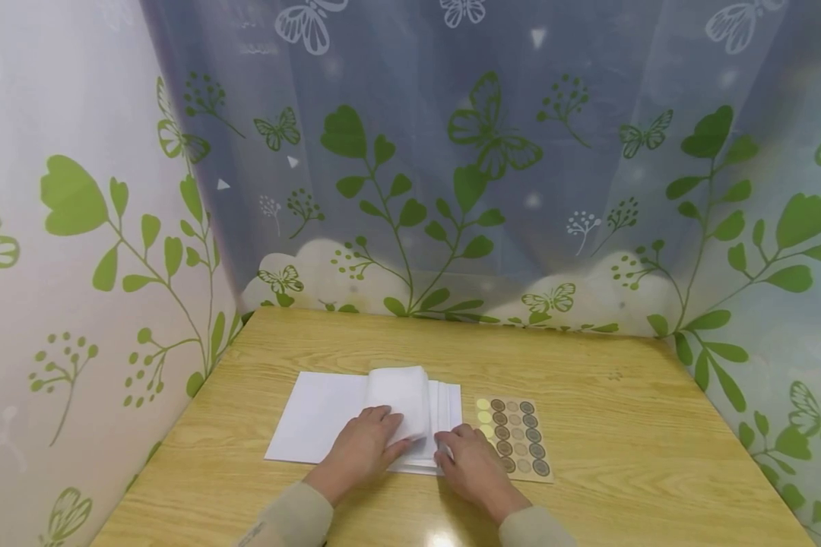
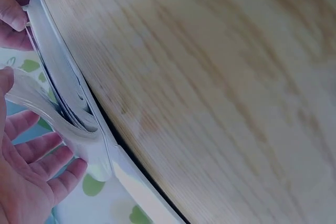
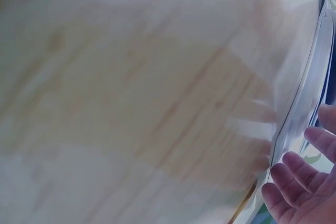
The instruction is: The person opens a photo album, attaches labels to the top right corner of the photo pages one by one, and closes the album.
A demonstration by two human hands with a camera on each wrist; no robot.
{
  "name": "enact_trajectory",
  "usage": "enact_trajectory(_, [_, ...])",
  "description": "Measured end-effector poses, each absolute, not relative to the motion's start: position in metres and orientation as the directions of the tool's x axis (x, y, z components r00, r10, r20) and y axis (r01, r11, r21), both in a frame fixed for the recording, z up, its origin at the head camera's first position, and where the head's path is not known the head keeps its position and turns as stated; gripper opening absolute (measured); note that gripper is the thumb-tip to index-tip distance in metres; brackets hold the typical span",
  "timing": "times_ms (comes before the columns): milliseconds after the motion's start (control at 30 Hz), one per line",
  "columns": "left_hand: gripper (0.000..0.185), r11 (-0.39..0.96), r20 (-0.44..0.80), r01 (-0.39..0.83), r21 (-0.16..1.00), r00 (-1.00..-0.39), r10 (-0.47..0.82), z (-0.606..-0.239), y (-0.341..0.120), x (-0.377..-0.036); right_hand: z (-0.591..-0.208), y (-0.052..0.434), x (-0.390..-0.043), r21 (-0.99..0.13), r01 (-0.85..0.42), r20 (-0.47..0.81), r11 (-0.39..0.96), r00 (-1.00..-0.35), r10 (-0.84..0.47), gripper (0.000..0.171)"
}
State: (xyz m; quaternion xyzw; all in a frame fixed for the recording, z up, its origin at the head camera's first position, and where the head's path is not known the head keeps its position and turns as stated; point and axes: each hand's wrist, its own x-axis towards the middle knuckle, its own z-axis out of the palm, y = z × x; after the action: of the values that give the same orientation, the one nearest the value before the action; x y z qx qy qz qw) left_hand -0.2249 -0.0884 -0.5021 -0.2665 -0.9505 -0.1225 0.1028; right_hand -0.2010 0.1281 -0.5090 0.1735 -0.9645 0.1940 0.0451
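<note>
Seen from the head view: a wooden table (image 1: 616, 456) boxed in by curtains (image 1: 492, 152) printed with green leaves and butterflies, hung on the left, far and right sides. Lay near the middle of the table, a little to the left: a stack of white paper sheets (image 1: 321, 414), its right part fanned into several stepped edges. Rose from the stack as a curved, folded-over flap: the top sheet (image 1: 400, 391), bent from right to left.

Rested on the near part of that flap: the left hand (image 1: 362, 448), fingers stretched fairly straight and pressed flat on the paper, nothing gripped. In the left wrist view, appeared loosely spread against the curled sheet's edge, with the paper arched over the stack.

Lay just right of it: the right hand (image 1: 468, 460), fingertips down on the near right edge of the stack, fingers gently bent but not closed around anything. In the right wrist view, showed only fingertips against the paper's edge, blurred.

Sat just right of the stack, touching or nearly touching the right hand's side: a sticker sheet (image 1: 516, 441) with rows of round brown, tan and yellow dots, flat on the table.
</note>
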Motion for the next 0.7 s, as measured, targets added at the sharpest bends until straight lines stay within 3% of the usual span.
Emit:
enact_trajectory(333, [0.037,0.810,0.306,0.553,0.195,-0.819,0.486,-0.5038,-0.0878,-0.2247,-0.5083,0.1276,-0.2009,-0.360,-0.352,0.162,0.864,-0.935,-0.314,0.027])
enact_trajectory(700, [0.033,0.816,0.279,0.522,0.249,-0.845,0.456,-0.4997,-0.0869,-0.2219,-0.5103,0.1256,-0.2023,-0.347,-0.343,0.194,0.873,-0.937,-0.291,0.024])
